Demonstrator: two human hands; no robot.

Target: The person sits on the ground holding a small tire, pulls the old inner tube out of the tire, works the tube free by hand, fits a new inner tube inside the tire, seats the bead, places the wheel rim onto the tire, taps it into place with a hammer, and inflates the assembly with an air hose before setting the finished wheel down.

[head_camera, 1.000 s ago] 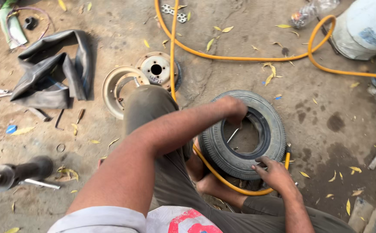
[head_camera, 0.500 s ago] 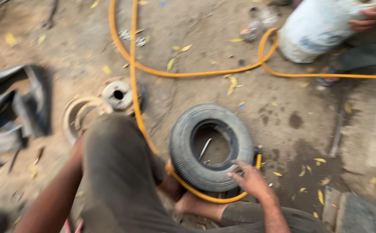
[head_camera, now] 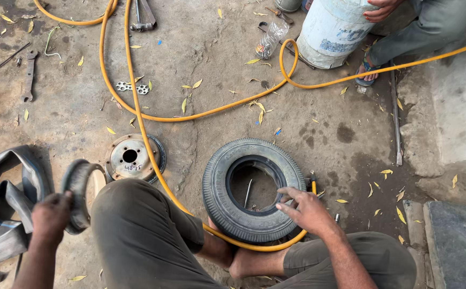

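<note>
So the left hand (head_camera: 51,217) isn't over at the tyre (head_camera: 254,190) anymore; a second ago that arm was stretched across to its rim, now it's swung out left and is clamped around a dark rubber band-like strip (head_camera: 77,195), lifting it up on edge next to the round metal wheel hub (head_camera: 131,158). Right hand (head_camera: 305,210) hasn't really budged: fingers spread flat on the tyre's near sidewall, pressing rather than gripping anything. Tyre is lying flat on the concrete between the feet, yellow hose (head_camera: 152,155) curling under its near edge. Looks like the work has shifted from the tyre itself to picking up that strip. Limp inner tube (head_camera: 8,214) sits far left.
</note>
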